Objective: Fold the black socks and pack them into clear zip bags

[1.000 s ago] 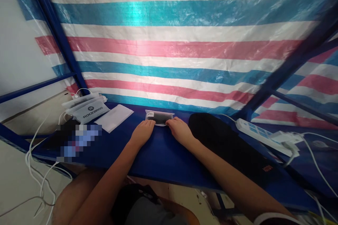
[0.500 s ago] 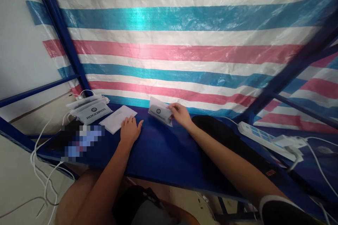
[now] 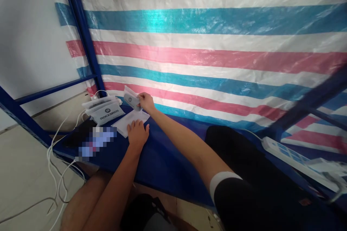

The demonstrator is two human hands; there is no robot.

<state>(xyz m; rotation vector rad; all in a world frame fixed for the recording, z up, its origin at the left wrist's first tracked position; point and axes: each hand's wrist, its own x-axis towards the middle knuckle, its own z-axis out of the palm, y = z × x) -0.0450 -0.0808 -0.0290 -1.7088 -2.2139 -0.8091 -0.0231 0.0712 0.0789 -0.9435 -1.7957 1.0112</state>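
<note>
My right hand [image 3: 146, 102] pinches the right end of a frosted plastic pouch [image 3: 131, 100] with a dark round logo. It holds this pouch tilted above a second, whitish pouch [image 3: 121, 127] lying on the blue tabletop [image 3: 168, 155]. My left hand [image 3: 137, 133] rests on the near right part of that lying pouch, palm down with fingers stretched and a little apart. Just left of it stand several similar pouches [image 3: 108, 116], one behind another, the front one printed ROCKBROS.
A blurred-out, lit device [image 3: 97, 143] lies at the left front, with white cables [image 3: 55, 166] hanging off the edge. Black cloth [image 3: 230, 144] and a white power strip [image 3: 292, 158] are to the right. Blue metal posts [image 3: 84, 32] frame a striped plastic sheet [image 3: 189, 61].
My right hand has carried its pouch left, from over the bare tabletop to above the lying pouch. The view has turned slightly right. My left hand stays on the lying pouch.
</note>
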